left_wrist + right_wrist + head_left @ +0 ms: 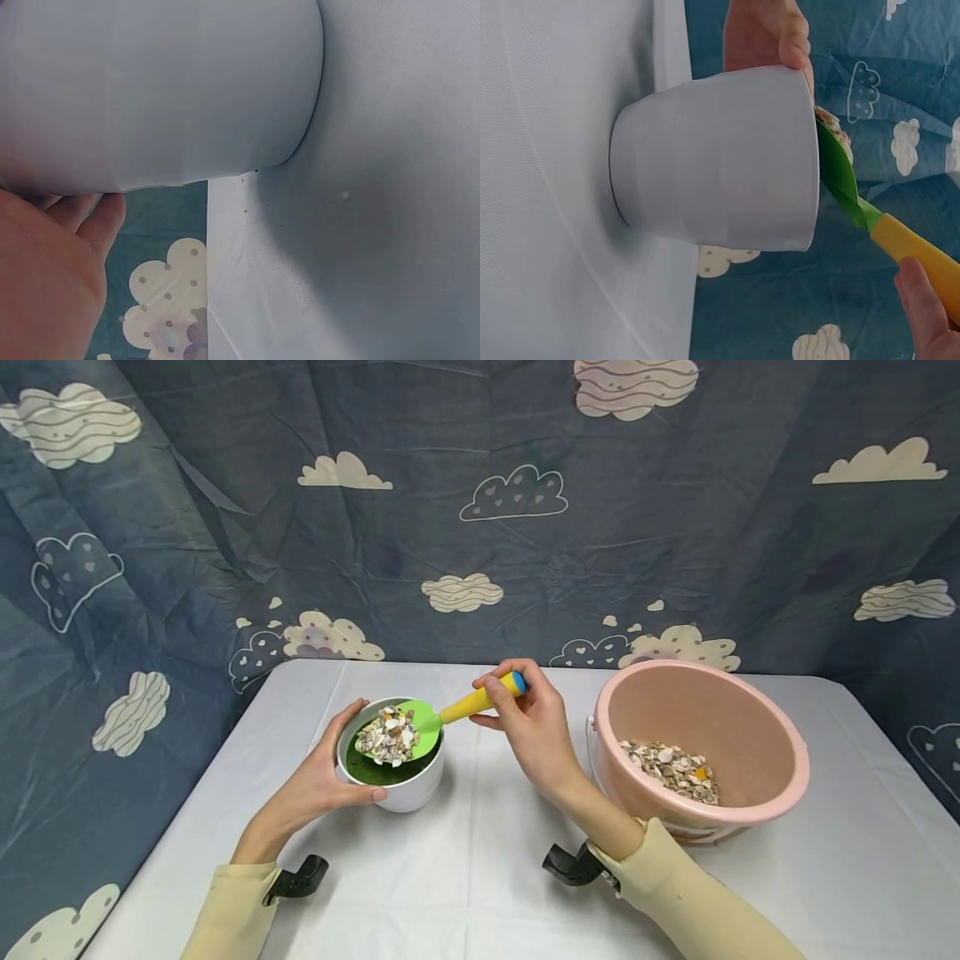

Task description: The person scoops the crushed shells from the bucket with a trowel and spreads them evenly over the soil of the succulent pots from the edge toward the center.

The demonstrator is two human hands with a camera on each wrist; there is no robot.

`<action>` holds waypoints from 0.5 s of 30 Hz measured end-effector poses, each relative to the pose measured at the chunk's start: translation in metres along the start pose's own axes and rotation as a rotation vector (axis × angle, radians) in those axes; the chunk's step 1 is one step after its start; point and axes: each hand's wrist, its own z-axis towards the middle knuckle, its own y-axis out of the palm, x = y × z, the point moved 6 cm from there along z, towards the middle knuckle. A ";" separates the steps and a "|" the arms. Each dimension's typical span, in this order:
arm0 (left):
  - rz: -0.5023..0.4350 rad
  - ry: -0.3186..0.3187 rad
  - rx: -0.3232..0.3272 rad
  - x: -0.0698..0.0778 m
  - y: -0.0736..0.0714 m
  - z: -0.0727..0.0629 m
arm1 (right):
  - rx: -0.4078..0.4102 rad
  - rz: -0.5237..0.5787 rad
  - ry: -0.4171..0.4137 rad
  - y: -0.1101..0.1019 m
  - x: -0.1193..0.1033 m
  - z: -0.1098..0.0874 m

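Note:
A white flower pot (411,795) stands on the table, green inside. My left hand (318,787) grips it from the left, thumb on the near side by the rim and fingers round the far side. My right hand (538,731) holds a small toy shovel (474,703) by its yellow handle with a blue end. The shovel's green blade (838,171) lies over the pot's mouth, its underside low at the rim in the right wrist view. Heaped on the blade are broken shell pieces (387,739). The left wrist view shows mostly the pot's side (165,90).
To the right stands a large pink bucket (776,752) with more shell pieces (667,768) at its bottom, close by my right forearm. A white cloth (480,877) covers the table. Behind it hangs a dark blue cloud-print curtain (420,543).

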 end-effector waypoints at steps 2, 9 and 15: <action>0.006 -0.002 0.003 0.000 0.000 0.000 | 0.000 0.000 -0.001 0.000 0.000 0.000; 0.024 -0.009 0.019 0.001 0.001 -0.001 | -0.002 -0.007 -0.008 0.001 -0.001 0.000; 0.039 -0.013 0.030 0.000 0.002 -0.001 | -0.007 -0.021 -0.009 0.002 -0.002 0.002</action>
